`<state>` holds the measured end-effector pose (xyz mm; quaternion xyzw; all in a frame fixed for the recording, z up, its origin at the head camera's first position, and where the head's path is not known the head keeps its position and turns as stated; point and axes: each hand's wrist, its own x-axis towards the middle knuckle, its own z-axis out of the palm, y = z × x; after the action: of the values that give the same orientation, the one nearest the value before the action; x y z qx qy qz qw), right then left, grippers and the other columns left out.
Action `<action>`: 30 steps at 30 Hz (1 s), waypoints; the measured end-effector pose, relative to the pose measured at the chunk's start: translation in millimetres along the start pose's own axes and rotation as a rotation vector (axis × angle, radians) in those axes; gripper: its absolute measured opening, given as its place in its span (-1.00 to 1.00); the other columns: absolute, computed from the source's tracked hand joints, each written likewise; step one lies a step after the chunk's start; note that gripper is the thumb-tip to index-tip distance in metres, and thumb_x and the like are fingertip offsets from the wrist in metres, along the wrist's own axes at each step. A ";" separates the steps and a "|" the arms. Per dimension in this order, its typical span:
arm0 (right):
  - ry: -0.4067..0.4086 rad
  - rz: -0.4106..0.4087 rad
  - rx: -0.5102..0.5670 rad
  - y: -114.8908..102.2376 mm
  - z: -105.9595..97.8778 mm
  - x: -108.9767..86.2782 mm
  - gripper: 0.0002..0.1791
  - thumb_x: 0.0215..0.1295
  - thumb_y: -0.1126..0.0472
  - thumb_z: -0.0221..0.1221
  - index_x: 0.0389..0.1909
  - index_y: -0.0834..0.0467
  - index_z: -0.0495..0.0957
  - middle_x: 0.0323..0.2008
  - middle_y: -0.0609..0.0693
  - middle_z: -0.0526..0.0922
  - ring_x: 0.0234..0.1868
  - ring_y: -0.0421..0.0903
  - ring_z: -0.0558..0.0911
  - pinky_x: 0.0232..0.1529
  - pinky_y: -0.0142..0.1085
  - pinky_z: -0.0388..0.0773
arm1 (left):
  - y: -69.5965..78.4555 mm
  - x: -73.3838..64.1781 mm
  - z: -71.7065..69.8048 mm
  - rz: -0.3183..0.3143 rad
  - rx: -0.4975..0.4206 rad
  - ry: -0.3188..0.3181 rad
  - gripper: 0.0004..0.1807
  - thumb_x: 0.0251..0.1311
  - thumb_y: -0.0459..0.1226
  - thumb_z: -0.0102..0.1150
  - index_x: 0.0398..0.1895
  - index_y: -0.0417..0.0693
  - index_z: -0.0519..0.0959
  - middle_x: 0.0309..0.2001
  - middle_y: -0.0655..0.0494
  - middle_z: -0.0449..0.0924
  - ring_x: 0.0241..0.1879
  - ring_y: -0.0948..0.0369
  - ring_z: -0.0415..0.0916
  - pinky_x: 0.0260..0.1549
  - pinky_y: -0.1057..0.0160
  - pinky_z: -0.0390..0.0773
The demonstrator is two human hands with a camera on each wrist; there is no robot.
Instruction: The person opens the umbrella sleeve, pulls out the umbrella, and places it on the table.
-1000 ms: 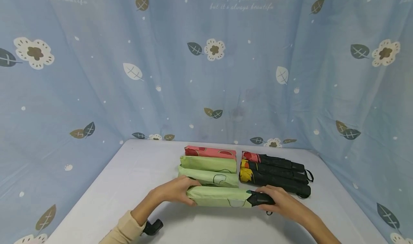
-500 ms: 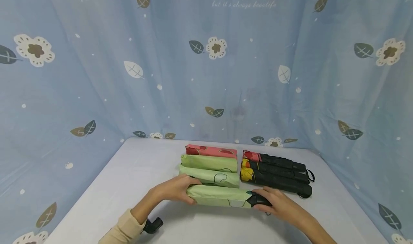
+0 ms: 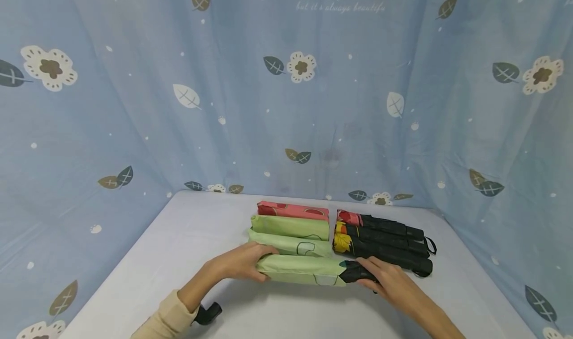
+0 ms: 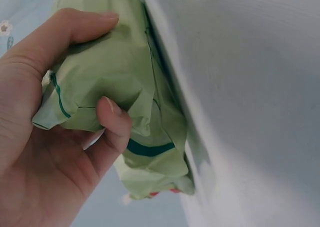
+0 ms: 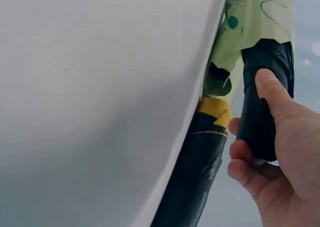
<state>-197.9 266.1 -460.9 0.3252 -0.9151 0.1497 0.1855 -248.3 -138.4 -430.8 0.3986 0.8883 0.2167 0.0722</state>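
A green fabric sleeve [image 3: 300, 269], with a black folded umbrella [image 5: 257, 117] showing from its right end, is held level over the white table between both hands. My left hand [image 3: 241, 262] grips the sleeve's left end, thumb on one face and a fingertip curled round the other, in the left wrist view. My right hand [image 3: 394, 282] grips the black end, with thumb and fingers on opposite sides. Just behind lie two more green sleeves, a nearer one [image 3: 286, 243] and a farther one [image 3: 286, 227]. How far the umbrella reaches inside its sleeve is hidden.
At the back lies a red watermelon-print sleeve [image 3: 293, 211]. To the right, black folded umbrellas [image 3: 389, 254] with yellow or red patterned ends lie side by side. A short black object [image 3: 208, 314] shows beside the left cuff. A blue leaf-print curtain [image 3: 295, 115] surrounds the white table [image 3: 201, 224].
The sleeve and umbrella have shifted slightly up and left in the view, with both hands still holding them. My right hand has changed its position on the black end a little. The row behind stays put.
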 end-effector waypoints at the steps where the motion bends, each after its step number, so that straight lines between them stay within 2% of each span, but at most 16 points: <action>1: 0.021 -0.008 -0.018 1.0 -0.4 -0.7 -0.53 0.24 -0.01 0.30 0.11 0.13 0.60 -0.24 -0.17 0.64 -0.54 -0.58 0.33 -0.50 -0.53 0.43 | -0.1 -0.4 -0.2 -0.001 -0.004 0.002 -0.46 -0.04 -0.17 0.44 0.09 0.16 0.55 -0.17 0.39 0.56 -0.30 0.46 0.40 -0.31 0.45 0.42; 4: 0.069 -0.010 -0.070 2.5 -2.7 -2.6 -0.50 0.18 -0.01 0.34 0.10 0.13 0.61 -0.19 -0.15 0.67 -0.48 -0.54 0.44 -0.48 -0.52 0.47 | -0.9 -1.0 -1.0 -0.002 -0.012 0.008 -0.45 0.00 -0.14 0.44 0.13 0.20 0.53 -0.14 0.38 0.58 -0.29 0.45 0.41 -0.31 0.44 0.43; 8: 0.076 0.027 -0.106 3.9 -6.4 -5.9 -0.48 0.17 -0.05 0.35 0.11 0.10 0.62 -0.16 -0.15 0.68 -0.41 -0.49 0.53 -0.44 -0.47 0.52 | -1.3 -2.1 -2.1 -0.003 -0.011 0.017 -0.43 0.04 -0.09 0.43 0.18 0.23 0.51 -0.03 0.37 0.59 -0.20 0.44 0.45 -0.23 0.41 0.45; 11: 0.075 0.042 -0.109 6.3 -8.8 -9.3 -0.47 0.16 -0.04 0.35 0.12 0.10 0.61 -0.14 -0.15 0.68 -0.42 -0.51 0.50 -0.43 -0.46 0.52 | -1.5 -4.1 -3.4 -0.005 0.001 0.027 -0.40 0.05 -0.06 0.43 0.22 0.25 0.49 0.08 0.36 0.56 -0.07 0.42 0.45 -0.12 0.35 0.46; 17: 0.118 -0.005 -0.127 14.0 -13.2 -13.7 -0.45 0.10 0.03 0.40 0.13 0.12 0.61 -0.14 -0.13 0.68 -0.43 -0.51 0.49 -0.45 -0.47 0.51 | -0.2 -5.8 -6.9 0.024 -0.009 0.034 -0.39 0.08 -0.07 0.42 0.24 0.22 0.48 0.15 0.33 0.52 0.06 0.39 0.44 0.04 0.27 0.47; 23: 0.122 -0.004 -0.158 20.0 -14.8 -17.6 -0.45 0.09 0.02 0.40 0.13 0.10 0.61 -0.14 -0.15 0.68 -0.38 -0.45 0.54 -0.43 -0.45 0.53 | -1.8 -7.9 -9.0 0.023 -0.003 0.032 -0.40 0.10 -0.08 0.41 0.26 0.20 0.49 0.18 0.34 0.52 0.14 0.36 0.44 0.11 0.23 0.47; 30: 0.115 0.032 -0.146 26.2 -19.0 -25.9 -0.44 0.06 0.03 0.42 0.12 0.08 0.61 -0.14 -0.16 0.67 -0.40 -0.48 0.49 -0.48 -0.48 0.46 | -4.7 -11.3 -8.8 0.050 -0.001 0.037 -0.43 0.12 -0.12 0.41 0.23 0.16 0.51 0.19 0.27 0.55 0.19 0.28 0.47 0.14 0.18 0.49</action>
<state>-191.8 307.0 -459.4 0.2870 -0.9165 0.1040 0.2587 -246.5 -152.4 -425.5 0.4166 0.8791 0.2261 0.0506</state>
